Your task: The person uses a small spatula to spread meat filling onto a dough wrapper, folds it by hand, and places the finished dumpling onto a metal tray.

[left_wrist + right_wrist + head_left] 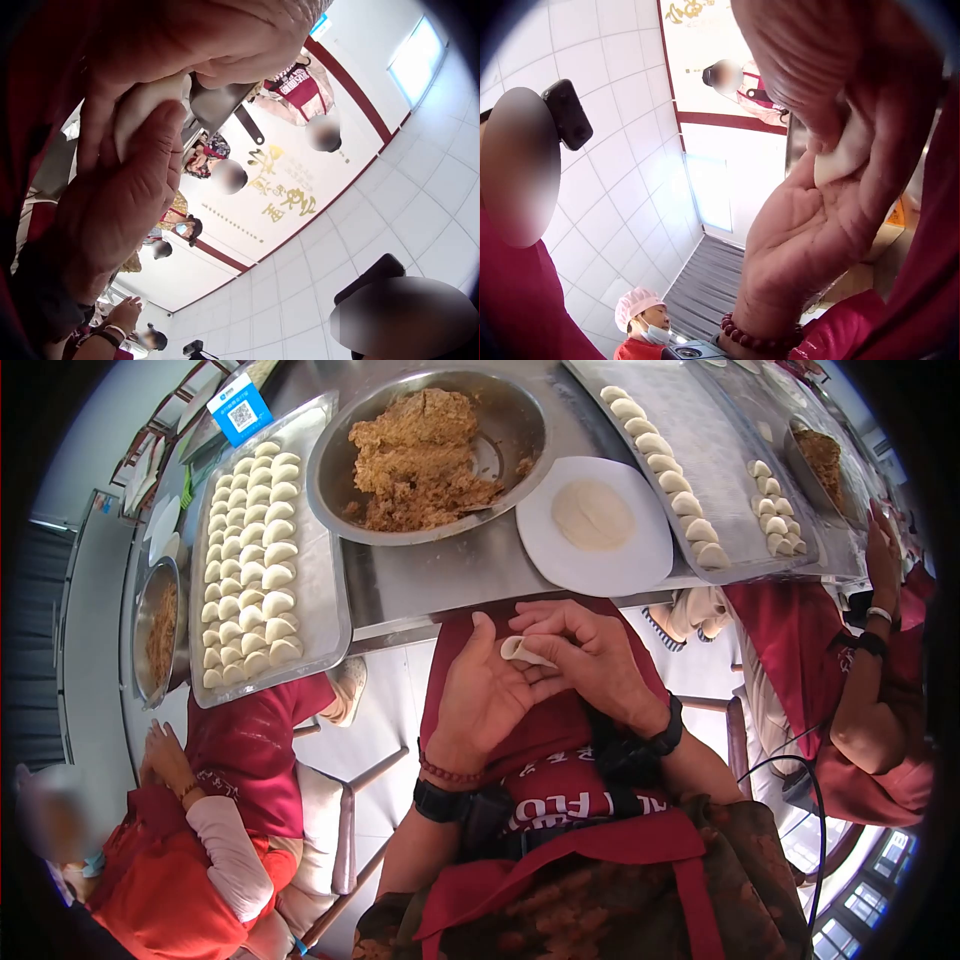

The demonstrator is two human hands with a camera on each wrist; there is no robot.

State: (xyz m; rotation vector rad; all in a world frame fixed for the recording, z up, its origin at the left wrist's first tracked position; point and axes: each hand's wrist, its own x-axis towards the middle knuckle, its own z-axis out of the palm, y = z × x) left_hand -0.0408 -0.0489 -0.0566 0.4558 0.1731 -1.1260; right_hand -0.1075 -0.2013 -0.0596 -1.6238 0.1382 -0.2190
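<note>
A folded dumpling [520,651] is between my two hands, above my lap just off the table edge. My left hand [484,698] lies palm up with its thumb raised, and the dumpling rests against its fingers. From the other side my right hand [603,659] pinches the pale dough between thumb and curled fingers. In the right wrist view, the dumpling [845,155] lies over the left fingers, partly hidden by the right hand [810,60]. The left wrist view shows the right thumb pressed along the dough [146,109]. Any filling inside is hidden.
A steel bowl [335,520] of brown filling stands ahead. Right of it, a white plate [640,565] bears a round wrapper [593,515]. Trays of dumplings lie left [338,610] and right [740,490]. People sit close on both sides.
</note>
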